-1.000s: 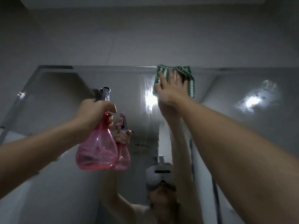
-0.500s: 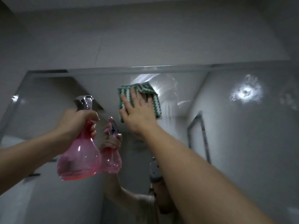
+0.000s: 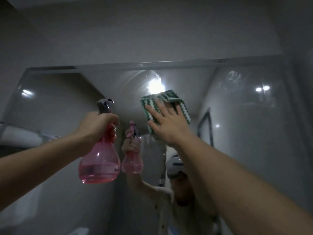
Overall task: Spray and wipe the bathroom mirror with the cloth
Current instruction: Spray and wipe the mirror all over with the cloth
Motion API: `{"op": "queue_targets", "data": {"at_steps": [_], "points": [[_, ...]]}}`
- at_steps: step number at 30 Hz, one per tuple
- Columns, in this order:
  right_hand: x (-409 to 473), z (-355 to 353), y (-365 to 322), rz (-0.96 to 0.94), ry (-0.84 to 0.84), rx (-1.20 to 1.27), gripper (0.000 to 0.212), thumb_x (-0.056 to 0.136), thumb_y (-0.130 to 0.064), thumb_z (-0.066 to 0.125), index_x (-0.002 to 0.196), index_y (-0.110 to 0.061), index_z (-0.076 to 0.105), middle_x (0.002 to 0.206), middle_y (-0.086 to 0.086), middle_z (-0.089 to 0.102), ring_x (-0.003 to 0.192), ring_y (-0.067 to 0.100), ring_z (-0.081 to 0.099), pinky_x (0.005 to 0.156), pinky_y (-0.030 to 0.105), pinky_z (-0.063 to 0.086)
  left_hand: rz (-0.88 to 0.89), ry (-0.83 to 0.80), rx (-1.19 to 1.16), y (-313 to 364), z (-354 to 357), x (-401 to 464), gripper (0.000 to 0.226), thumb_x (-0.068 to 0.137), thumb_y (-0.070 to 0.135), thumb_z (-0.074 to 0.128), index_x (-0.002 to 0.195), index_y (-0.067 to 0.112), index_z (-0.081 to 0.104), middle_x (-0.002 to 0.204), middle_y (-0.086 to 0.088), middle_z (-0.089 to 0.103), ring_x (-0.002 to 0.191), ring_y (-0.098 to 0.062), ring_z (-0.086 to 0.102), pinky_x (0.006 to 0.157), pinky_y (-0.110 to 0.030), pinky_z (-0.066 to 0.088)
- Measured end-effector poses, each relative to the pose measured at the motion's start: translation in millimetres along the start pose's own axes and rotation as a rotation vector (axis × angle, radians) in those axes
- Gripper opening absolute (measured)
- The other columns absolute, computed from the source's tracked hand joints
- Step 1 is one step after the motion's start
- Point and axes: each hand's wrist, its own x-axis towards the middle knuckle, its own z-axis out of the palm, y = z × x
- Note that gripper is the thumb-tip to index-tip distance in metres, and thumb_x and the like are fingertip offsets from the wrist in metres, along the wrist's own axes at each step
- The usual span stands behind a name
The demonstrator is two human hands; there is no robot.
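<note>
Right hand raised high, palm flat and fingers spread straight, pressing green-and-white striped cloth against mirror, just below a bright light glare near the mirror's top edge. Forearm stretching from the near right corner up to the glass. Cloth folded, upper corner turned over, much of its lower part covered by the palm.

Left hand lifted at the left, fingers curled tight round the neck of pink spray bottle, bottle hanging upright, nozzle pointing toward the mirror. Pink liquid filling only the bottom of the bulb. Trigger finger hidden behind the knuckles; whether pressing the trigger, cannot tell.

Reflected in the glass: a second pink bottle and gripping hand just right of the real bottle, a white headset lower down, partly blocked by the right forearm. Faint smears high on the far right of the mirror, too blurred to read. Dim room, edges soft.
</note>
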Motion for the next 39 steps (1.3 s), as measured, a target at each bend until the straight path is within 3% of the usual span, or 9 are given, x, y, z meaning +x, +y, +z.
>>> {"op": "queue_targets", "data": {"at_steps": [9,17,23,31,37,39], "points": [[-54.9,-31.5,113.9,0.250,0.019,0.007,0.056,0.099,-0.055,0.017,0.148,-0.046,-0.010,0.158,-0.008,-0.020,0.147,0.015,-0.010,0.115,0.043,-0.010,-0.020,-0.058,-0.041,7.8,66.7,-30.3,0.013,0.080,-0.003,0.052,0.092,0.001,0.053,0.039,-0.006,0.043,0.031,-0.019,0.039,0.038,-0.020,0.037],[-72.9,-30.5,129.2,0.362,0.053,-0.012,0.056,0.100,-0.054,0.015,0.148,-0.043,-0.012,0.158,-0.005,-0.020,0.146,0.017,-0.012,0.115,0.046,-0.010,0.009,-0.180,-0.115,9.3,87.8,-43.5,0.013,0.079,-0.006,0.051,0.090,0.000,0.053,0.039,-0.009,0.040,0.030,-0.019,0.038,0.036,-0.020,0.036],[-30.6,-16.8,70.3,0.633,0.118,0.049,0.058,0.102,-0.045,0.012,0.150,-0.029,-0.016,0.158,0.006,-0.021,0.145,0.028,-0.018,0.115,0.051,-0.011,0.013,-0.179,-0.119,12.1,31.8,-14.3,0.007,0.080,-0.007,0.049,0.076,-0.003,0.053,0.038,-0.006,0.041,0.030,-0.016,0.038,0.035,-0.019,0.035],[78.7,-5.1,-46.6,0.490,0.148,0.094,0.058,0.102,-0.042,0.014,0.151,-0.026,-0.013,0.158,0.008,-0.020,0.145,0.028,-0.017,0.114,0.050,-0.010,0.026,-0.133,-0.103,8.9,-53.7,51.2,0.012,0.077,-0.006,0.050,0.066,-0.002,0.054,0.039,-0.008,0.040,0.030,-0.018,0.038,0.037,-0.018,0.035],[137.0,8.3,-121.6,0.373,0.135,0.052,0.059,0.102,-0.043,0.016,0.152,-0.026,-0.009,0.159,0.010,-0.017,0.146,0.028,-0.014,0.113,0.052,-0.012,0.052,-0.118,-0.100,1.1,-103.7,89.4,0.004,0.079,-0.004,0.051,0.080,0.000,0.053,0.038,-0.006,0.041,0.030,-0.017,0.038,0.035,-0.018,0.036],[151.4,14.4,-149.3,0.315,0.127,0.045,0.059,0.102,-0.044,0.015,0.152,-0.026,-0.010,0.158,0.010,-0.017,0.146,0.028,-0.014,0.113,0.051,-0.013,0.055,-0.116,-0.102,-1.5,-115.5,98.7,0.005,0.080,-0.004,0.051,0.076,-0.001,0.052,0.037,-0.007,0.040,0.028,-0.017,0.037,0.035,-0.017,0.035]]}}
